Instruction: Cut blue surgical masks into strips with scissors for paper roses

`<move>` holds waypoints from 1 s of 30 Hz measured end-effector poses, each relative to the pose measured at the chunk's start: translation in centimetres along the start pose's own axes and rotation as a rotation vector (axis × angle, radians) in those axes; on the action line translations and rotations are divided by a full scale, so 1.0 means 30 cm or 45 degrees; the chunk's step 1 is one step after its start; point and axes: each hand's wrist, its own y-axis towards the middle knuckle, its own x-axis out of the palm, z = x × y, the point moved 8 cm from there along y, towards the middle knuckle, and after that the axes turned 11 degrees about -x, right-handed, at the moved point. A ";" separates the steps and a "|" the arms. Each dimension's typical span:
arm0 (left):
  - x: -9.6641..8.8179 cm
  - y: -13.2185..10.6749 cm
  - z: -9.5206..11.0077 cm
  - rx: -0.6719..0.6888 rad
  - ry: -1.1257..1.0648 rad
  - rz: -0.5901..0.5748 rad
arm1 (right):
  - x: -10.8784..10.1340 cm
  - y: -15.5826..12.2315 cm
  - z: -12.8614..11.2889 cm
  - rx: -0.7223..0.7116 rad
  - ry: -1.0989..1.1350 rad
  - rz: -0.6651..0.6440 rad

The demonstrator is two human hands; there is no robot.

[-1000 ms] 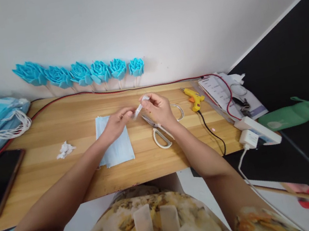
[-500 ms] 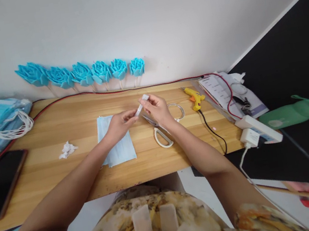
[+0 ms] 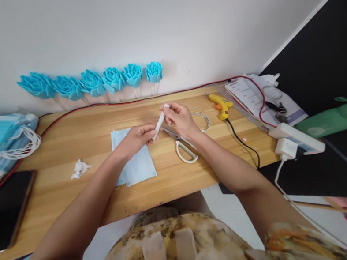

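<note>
Obs., head view. Both hands are raised just above the light wooden desk (image 3: 60, 136), meeting over its middle.

Left hand (image 3: 137, 138): fingers curled in, thumb and fingertips pinched on the lower end of the small white stick-like roll (image 3: 159, 121).
Right hand (image 3: 181, 119): thumb and forefinger closed on the roll's upper end, the other fingers folded loosely.
The roll is held off the desk, slanting up to the right between the two hands.

Change over the last second: the roll has tipped somewhat steeper, and its top end sits higher. The left fingertips have closed in on the lower end. Neither grip has let go. The hands have barely shifted along the desk.

Judgement: the work remains fine fingertip handling of the roll itself; no tool has come into use.

Surroundings unchanged:
- flat pale-blue face mask (image 3: 133, 159) under the left wrist
- white-handled scissors (image 3: 184, 148) beneath the right wrist, untouched
- yellow glue gun (image 3: 222, 105) well to the right
- row of blue folded flowers (image 3: 94, 82) against the wall
</note>
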 end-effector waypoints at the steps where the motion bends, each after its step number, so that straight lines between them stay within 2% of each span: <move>1: 0.003 -0.001 0.001 -0.009 -0.017 -0.006 | -0.006 0.001 -0.001 -0.011 -0.011 0.030; 7: 0.008 0.002 -0.003 -0.077 -0.007 0.006 | -0.009 -0.003 -0.003 -0.054 -0.060 0.072; 11: -0.011 0.002 0.009 -0.060 0.197 0.059 | 0.008 -0.010 0.007 -0.054 0.015 0.048; 15: -0.032 -0.022 0.039 0.003 0.503 0.192 | 0.017 -0.013 0.028 -0.031 0.063 0.049; 19: -0.082 -0.080 0.046 -0.024 0.542 0.366 | 0.037 -0.008 0.036 0.039 0.095 -0.085; 21: -0.162 -0.125 0.027 -0.101 0.474 0.484 | 0.046 -0.007 0.035 0.082 0.135 -0.165; 24: -0.358 -0.219 -0.011 -0.236 0.411 0.713 | 0.040 -0.004 0.038 0.116 0.169 -0.188; 27: -0.565 -0.323 -0.038 -0.399 0.597 0.951 | 0.030 -0.001 0.056 0.147 0.187 -0.161; 30: -0.698 -0.381 -0.059 -0.539 0.899 1.127 | 0.025 0.002 0.072 0.167 0.192 -0.144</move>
